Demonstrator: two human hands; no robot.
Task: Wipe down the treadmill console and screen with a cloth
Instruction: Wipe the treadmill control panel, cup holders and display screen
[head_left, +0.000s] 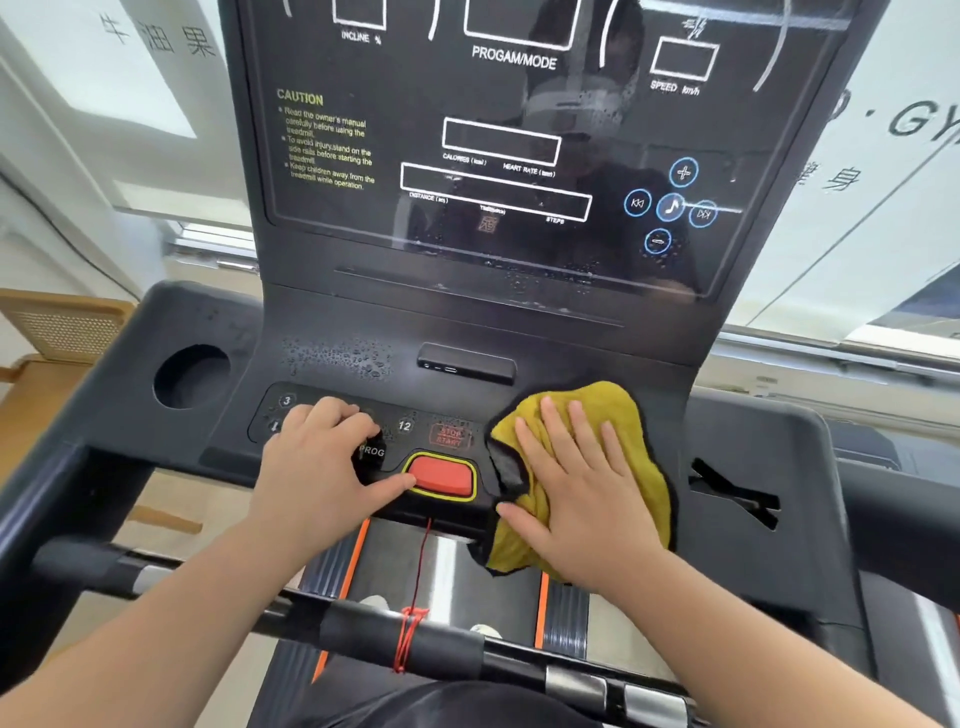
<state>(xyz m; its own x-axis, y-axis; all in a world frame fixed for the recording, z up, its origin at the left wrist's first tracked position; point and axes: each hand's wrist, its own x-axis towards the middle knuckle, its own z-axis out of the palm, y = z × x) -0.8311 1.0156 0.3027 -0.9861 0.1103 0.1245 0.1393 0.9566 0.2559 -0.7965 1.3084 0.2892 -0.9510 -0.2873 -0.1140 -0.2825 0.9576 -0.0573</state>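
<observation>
The dark treadmill console (332, 332) fills the view, with its glossy black screen (415, 93) rising above. Water droplets speckle the console at the left of centre and the lower right of the screen. My right hand (582, 483) lies flat, fingers spread, pressing a yellow cloth (597, 405) onto the right side of the button panel. My left hand (322, 457) rests with curled fingers on the left buttons, its thumb touching the red safety key (441, 475).
A round cup holder (191, 375) sits at the console's left, a slotted recess (732, 493) at its right. A black handlebar (363, 629) with a red cord (410, 639) tied on crosses below my arms. The running belt shows underneath.
</observation>
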